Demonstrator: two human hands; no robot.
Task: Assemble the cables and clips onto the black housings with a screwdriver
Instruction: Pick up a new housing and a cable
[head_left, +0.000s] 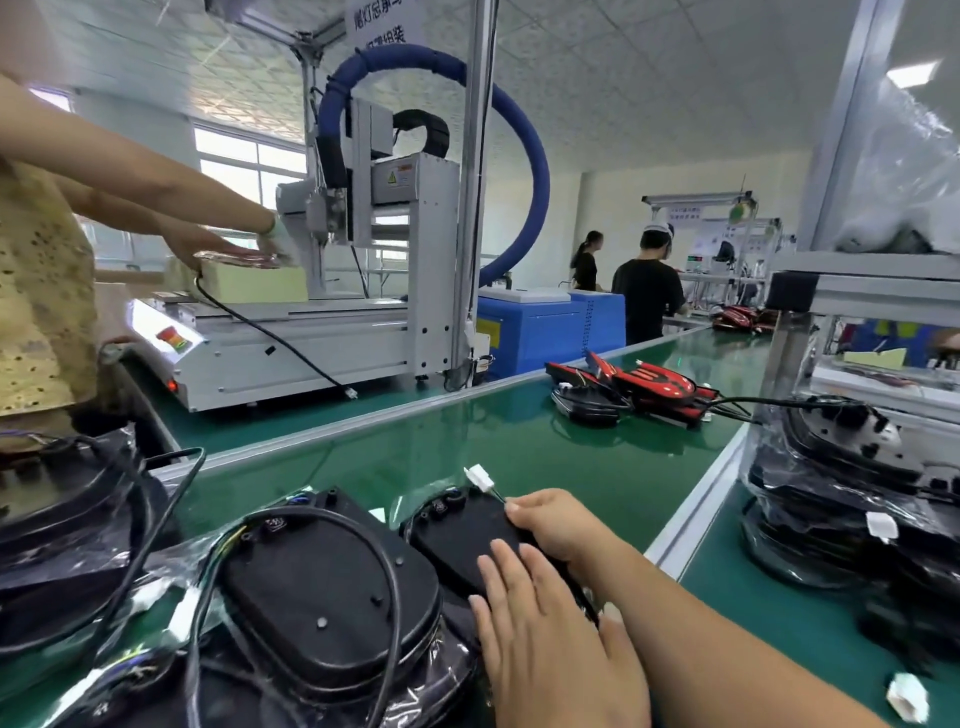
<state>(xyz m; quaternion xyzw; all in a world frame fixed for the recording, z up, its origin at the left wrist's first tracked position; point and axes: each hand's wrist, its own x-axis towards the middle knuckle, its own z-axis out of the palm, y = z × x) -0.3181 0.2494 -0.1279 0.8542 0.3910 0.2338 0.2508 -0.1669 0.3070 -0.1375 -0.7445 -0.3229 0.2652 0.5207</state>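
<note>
Green workbench, loaded
Near edge, film-wrapped black housings; farther back, red lamp units; left, grey machine.

A flat black plastic housing is lying on the green bench, its white plug connector sticking up from the far end. Just left, a larger oval black housing is carrying a looping black cable.

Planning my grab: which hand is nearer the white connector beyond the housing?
Right. The right hand grips the black housing beside the white connector; the left hand lies flat, farther back.
</note>
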